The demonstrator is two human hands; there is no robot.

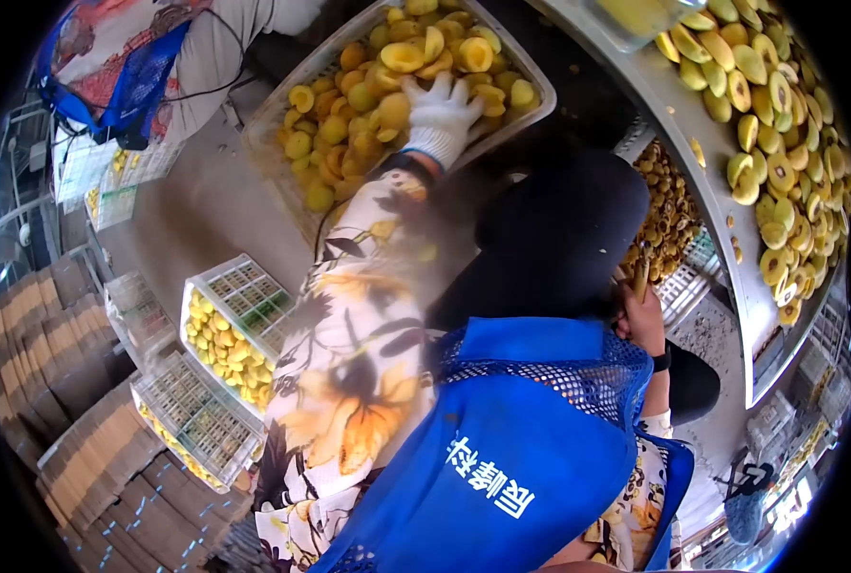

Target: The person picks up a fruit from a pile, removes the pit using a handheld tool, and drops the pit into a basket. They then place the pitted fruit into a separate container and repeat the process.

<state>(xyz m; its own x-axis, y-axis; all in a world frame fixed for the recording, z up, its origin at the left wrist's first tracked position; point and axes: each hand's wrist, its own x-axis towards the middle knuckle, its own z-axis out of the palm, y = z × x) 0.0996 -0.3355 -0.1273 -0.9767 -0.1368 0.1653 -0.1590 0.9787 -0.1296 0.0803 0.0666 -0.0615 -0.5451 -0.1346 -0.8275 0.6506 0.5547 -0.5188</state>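
My left hand (441, 119), in a white knitted glove, lies with fingers spread on yellow-green fruit (349, 124) in a large clear plastic tub (254, 143). No fruit is clearly gripped in it. Bare and wearing a dark wristband, my right hand (643, 320) is closed around a thin tool with a wooden-looking handle (641, 275), beside my dark-clothed knee. The tool's far end is hard to make out. Some of the fruit in the tub is whole, some halved.
Halved, pitted fruit (779, 172) covers a metal table (674, 124) at right. Below its edge, a crate holds brown pits or scraps (669, 205). White crates (239, 286) with yellow fruit stand at left, near stacked cardboard (101, 420). Another person's clothing (206, 67) shows at upper left.
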